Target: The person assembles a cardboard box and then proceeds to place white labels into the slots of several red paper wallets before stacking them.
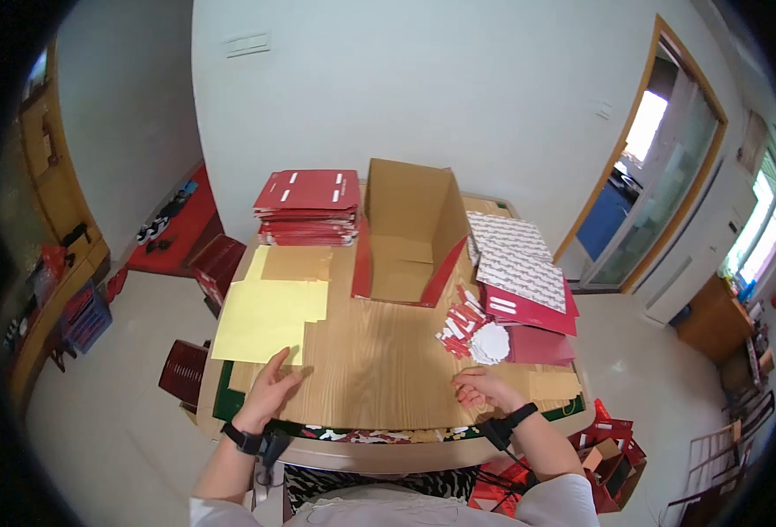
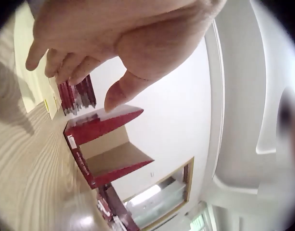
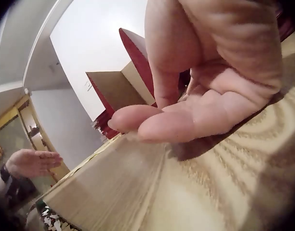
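The left hand (image 1: 267,395) is open, the right hand (image 1: 486,387) loosely curled, empty; yellow sheets (image 1: 269,312), likely light and bendable, need opposite-edge support.

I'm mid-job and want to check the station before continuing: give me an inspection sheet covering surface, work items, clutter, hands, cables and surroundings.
Surface: wood-grain tabletop, green showing at its edges.
Work items: open box at the back, between the red stack and patterned sheets; yellow sheets at left.
Clutter: small red-and-white pieces beside white round pieces.
Hands: left hand open near the yellow sheets, contact unclear; right hand loosely curled, no item visible.
Cables: black cable by the right wrist.
Surroundings: wall behind; red boxes on the floor, right.
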The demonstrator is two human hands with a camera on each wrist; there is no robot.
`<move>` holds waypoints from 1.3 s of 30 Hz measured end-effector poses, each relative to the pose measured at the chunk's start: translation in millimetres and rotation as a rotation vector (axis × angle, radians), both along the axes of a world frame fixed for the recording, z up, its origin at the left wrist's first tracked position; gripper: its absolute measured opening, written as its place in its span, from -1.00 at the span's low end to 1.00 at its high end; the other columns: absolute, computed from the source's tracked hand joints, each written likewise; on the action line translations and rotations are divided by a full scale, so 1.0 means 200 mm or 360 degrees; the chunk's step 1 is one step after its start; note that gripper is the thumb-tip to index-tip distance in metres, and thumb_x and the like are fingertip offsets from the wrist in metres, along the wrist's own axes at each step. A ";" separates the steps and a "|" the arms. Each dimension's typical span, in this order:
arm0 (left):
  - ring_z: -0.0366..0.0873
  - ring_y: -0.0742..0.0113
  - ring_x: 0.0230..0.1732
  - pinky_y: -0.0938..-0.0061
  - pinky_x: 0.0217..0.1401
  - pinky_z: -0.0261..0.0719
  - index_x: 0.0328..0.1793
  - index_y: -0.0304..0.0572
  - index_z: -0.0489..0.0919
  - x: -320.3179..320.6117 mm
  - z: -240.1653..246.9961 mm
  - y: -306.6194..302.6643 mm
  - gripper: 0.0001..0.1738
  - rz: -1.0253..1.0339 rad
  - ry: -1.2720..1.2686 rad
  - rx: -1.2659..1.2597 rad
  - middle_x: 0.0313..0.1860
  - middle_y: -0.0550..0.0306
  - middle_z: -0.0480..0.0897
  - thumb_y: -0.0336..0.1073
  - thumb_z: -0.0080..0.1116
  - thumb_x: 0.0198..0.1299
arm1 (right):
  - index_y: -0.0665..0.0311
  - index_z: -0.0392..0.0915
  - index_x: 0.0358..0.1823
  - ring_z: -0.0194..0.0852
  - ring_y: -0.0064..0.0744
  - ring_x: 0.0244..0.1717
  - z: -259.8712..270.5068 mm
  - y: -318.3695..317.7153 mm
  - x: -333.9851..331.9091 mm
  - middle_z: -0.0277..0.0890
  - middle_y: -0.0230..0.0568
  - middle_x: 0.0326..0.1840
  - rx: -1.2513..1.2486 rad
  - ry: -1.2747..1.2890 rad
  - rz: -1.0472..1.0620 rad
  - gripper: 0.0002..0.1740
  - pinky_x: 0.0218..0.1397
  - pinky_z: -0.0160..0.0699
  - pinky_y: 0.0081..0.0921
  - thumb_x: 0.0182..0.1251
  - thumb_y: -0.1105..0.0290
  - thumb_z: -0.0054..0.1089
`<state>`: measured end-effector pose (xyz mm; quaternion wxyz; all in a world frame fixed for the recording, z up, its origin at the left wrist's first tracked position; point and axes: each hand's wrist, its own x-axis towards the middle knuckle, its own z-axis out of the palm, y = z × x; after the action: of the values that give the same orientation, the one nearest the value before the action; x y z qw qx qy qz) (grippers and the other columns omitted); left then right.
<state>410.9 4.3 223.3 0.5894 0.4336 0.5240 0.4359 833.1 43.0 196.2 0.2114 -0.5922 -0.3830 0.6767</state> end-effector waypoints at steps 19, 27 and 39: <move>0.32 -0.19 0.19 0.23 0.24 0.33 0.35 -0.44 0.20 -0.05 -0.03 0.07 -0.18 -0.0953 0.1441 0.0461 0.11 -0.40 0.37 -0.07 0.23 0.07 | 0.32 0.53 -0.22 0.59 -0.39 -0.56 -0.06 0.01 0.03 0.56 -0.12 -0.49 0.0023 0.0085 -0.0024 -0.75 -0.50 0.62 -0.57 0.29 0.25 0.14; 0.02 -0.25 0.46 0.15 0.41 0.15 0.37 -0.26 0.23 -0.09 -0.02 0.03 -0.20 -0.0993 0.1601 0.0521 0.38 -0.34 0.20 -0.11 0.28 0.04 | 0.36 0.52 -0.22 0.60 -0.35 -0.57 -0.08 0.02 0.03 0.57 -0.05 -0.49 0.0070 0.0118 0.0009 -0.77 -0.57 0.59 -0.58 0.32 0.30 0.09; 0.12 0.11 0.44 0.20 0.38 0.17 0.42 -0.17 0.19 0.29 0.33 -0.13 -0.35 -0.0391 -0.0587 0.0150 0.38 -0.11 0.26 -0.45 0.07 0.17 | 0.39 0.49 -0.21 0.60 -0.32 -0.56 -0.10 0.00 0.01 0.57 -0.06 -0.49 0.0180 0.0017 0.0002 -0.78 -0.56 0.61 -0.51 0.34 0.33 0.05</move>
<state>468.6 -21.3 289.0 0.7030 0.4340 0.3297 0.4568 834.4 42.9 175.5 0.2461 -0.5755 -0.4201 0.6571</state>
